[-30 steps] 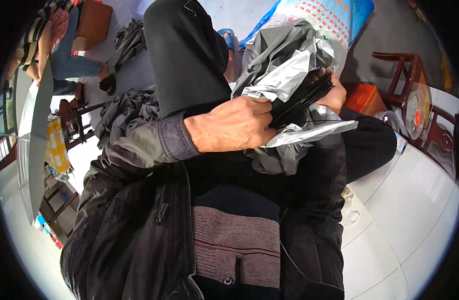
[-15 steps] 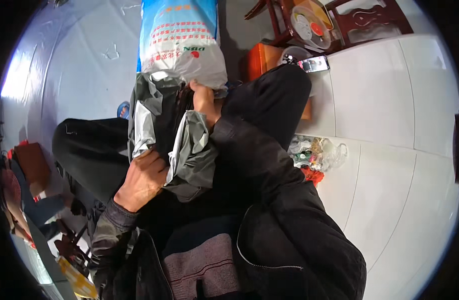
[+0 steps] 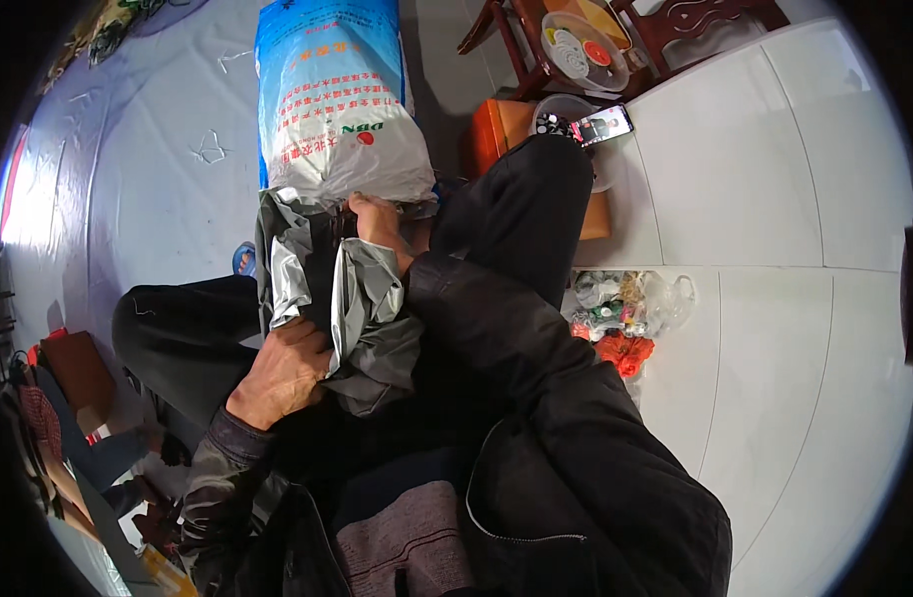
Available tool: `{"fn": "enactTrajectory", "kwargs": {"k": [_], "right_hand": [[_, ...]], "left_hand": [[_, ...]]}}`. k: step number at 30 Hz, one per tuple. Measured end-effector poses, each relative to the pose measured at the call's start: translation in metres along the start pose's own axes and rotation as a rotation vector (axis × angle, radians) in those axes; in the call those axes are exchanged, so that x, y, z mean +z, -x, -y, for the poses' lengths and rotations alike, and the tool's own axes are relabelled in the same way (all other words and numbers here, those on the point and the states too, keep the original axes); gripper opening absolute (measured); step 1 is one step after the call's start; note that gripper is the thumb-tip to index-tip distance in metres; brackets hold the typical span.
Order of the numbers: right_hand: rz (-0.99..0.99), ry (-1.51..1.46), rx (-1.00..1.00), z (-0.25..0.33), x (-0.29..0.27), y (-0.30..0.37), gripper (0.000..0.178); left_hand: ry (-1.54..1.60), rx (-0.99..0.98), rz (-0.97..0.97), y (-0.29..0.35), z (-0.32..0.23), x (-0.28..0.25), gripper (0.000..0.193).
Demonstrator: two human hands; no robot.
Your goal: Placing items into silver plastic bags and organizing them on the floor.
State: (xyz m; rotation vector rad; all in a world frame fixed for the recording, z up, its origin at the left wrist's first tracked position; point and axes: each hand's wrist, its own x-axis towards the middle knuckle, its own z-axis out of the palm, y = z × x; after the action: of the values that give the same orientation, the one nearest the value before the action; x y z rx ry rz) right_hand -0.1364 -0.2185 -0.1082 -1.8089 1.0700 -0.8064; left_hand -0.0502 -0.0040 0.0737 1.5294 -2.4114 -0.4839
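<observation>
left hand [image 3: 282,373]: mine, clenched on the lower edge of the grey plastic bag [image 3: 352,308], fingers curled into the film.
right hand [image 3: 377,221]: mine, gripping the bag's upper end, next to the big sack; fingertips partly hidden in the folds.
bag location: on my lap, between my knees, stretched between both hands.
bag material: thin glossy grey-silver film, crinkled, dark inside; floppy, no fixed shape.
risk 1: film looks slick, so I judge it could slide out of either grip if I pull hard.
risk 2: thin plastic, could tear at the pinch points.
risk 3: cannot tell what is inside; anything loose might spill onto the floor [image 3: 775,199].
sack [image 3: 332,109]: woven, blue and white, bulging, standing just past the bag; close enough to get bumped.
floor: pale glossy tiles.
clear bag [image 3: 625,308]: small mixed bits, orange piece beside it, near my right leg.
phone [image 3: 603,124]: on orange stool [image 3: 501,129].
</observation>
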Motion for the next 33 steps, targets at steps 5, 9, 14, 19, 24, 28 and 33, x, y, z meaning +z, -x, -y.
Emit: {"fn": "enactTrajectory", "kwargs": {"k": [5, 9, 14, 19, 24, 28, 33], "right_hand": [[0.043, -0.286, 0.233, 0.023, 0.004, 0.005, 0.035], [0.077, -0.532, 0.389, 0.036, -0.003, 0.002, 0.034], [0.090, -0.193, 0.035, 0.041, -0.012, 0.007, 0.033], [0.199, -0.174, 0.017, 0.034, -0.014, 0.003, 0.032], [0.212, -0.356, 0.161, 0.039, -0.006, 0.001, 0.033], [0.214, -0.279, 0.037, 0.042, -0.007, 0.002, 0.033], [0.271, -0.286, 0.254, 0.064, -0.006, 0.003, 0.036]], "left_hand": [[-0.023, 0.002, 0.049, 0.003, 0.003, 0.005, 0.038], [-0.011, -0.009, 0.031, 0.007, 0.007, 0.009, 0.041], [-0.015, -0.002, 0.046, 0.006, 0.014, 0.018, 0.042], [-0.027, -0.021, 0.076, 0.000, 0.016, 0.024, 0.048], [-0.013, -0.108, 0.162, -0.005, 0.015, 0.027, 0.050], [0.014, -0.113, 0.151, -0.015, 0.012, 0.032, 0.054], [0.032, -0.202, 0.182, -0.014, 0.015, 0.045, 0.052]]}}
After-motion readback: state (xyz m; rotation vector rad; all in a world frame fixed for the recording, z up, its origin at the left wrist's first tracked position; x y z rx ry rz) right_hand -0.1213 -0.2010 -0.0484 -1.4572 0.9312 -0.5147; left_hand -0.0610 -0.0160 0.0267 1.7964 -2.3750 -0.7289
